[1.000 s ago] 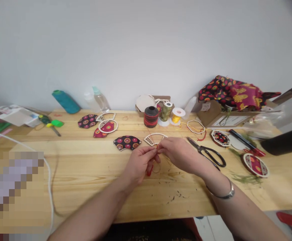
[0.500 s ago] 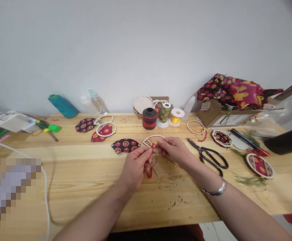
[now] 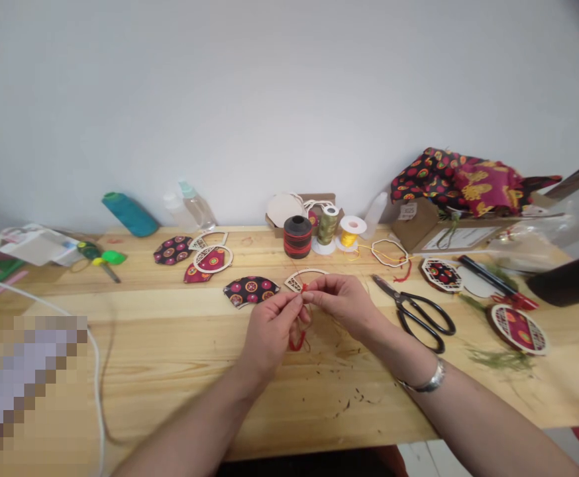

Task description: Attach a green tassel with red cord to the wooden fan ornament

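Over the middle of the wooden table, my left hand [image 3: 271,326] pinches a red cord [image 3: 297,340], whose loop hangs below the fingers. My right hand [image 3: 342,301], with a silver bracelet on its wrist, pinches at the same spot, fingertips touching those of the left. A bit of red shows above the joined fingertips; the exact part gripped is hidden. Just behind the fingers lies a fan-shaped wooden frame [image 3: 293,283], partly covered. Left of it is a fan-shaped patterned fabric piece [image 3: 250,290]. Black-handled scissors [image 3: 421,315] lie open to the right of my right hand.
Thread spools stand at the back: red-black [image 3: 297,238], green [image 3: 327,228] and yellow [image 3: 352,233]. Finished-looking round ornaments [image 3: 518,329] lie right, near a cardboard box [image 3: 448,232] with fabric. A white cable [image 3: 95,377] runs along the left. Dark scraps [image 3: 354,397] litter the front.
My right fingertips have come in from slightly right to meet the left ones at the cord. The whole view has shifted a little; the objects on the table stay put.
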Tool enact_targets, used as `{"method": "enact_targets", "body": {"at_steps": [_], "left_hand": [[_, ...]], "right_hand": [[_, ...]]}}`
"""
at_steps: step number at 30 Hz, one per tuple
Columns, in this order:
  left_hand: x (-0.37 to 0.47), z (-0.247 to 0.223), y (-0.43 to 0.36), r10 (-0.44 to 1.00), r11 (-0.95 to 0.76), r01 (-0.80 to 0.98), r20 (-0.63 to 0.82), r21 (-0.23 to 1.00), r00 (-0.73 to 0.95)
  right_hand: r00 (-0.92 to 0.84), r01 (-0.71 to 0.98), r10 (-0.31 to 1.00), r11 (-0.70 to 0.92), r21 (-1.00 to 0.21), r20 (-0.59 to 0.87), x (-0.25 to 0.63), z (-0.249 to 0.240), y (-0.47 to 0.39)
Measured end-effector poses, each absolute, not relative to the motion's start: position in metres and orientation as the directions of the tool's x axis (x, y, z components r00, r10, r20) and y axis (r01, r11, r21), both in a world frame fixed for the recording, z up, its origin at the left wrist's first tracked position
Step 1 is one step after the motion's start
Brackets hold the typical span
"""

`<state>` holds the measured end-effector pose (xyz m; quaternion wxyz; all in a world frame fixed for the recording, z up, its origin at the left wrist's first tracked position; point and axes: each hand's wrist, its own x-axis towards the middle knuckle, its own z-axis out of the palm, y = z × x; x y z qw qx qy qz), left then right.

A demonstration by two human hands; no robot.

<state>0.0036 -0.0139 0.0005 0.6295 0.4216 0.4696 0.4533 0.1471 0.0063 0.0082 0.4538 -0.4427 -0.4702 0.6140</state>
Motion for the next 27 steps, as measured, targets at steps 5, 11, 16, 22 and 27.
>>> {"method": "enact_targets", "body": {"at_steps": [5,11,16,22,27], "left_hand": [[0.0051,0.0029,-0.0148,0.964,0.243,-0.174,-0.218,0.954,0.153],[0.0052,0.0055,-0.0165,0.965,0.234,-0.191,-0.205,0.953,0.162],[0.0054,0.0060,-0.0165,0.961,0.252,-0.191,-0.223,0.949,0.162],[0.0051,0.0029,-0.0155,0.961,0.257,-0.205,-0.227,0.945,0.159],[0.0037,0.0019,-0.0157,0.966,0.237,-0.182,-0.211,0.954,0.149]], "right_hand": [[-0.195,-0.127,0.977,-0.113,-0.985,-0.087,0.1479,0.0064,0.0056],[-0.214,-0.168,0.972,-0.138,-0.976,-0.101,0.1469,0.0078,0.0053],[-0.181,-0.189,0.975,-0.163,-0.968,-0.129,0.1456,0.0094,0.0055],[-0.154,-0.243,0.965,-0.247,-0.938,-0.214,0.1497,0.0092,0.0078],[-0.282,-0.249,0.916,-0.357,-0.900,-0.285,0.1528,0.0074,0.0095]]}}
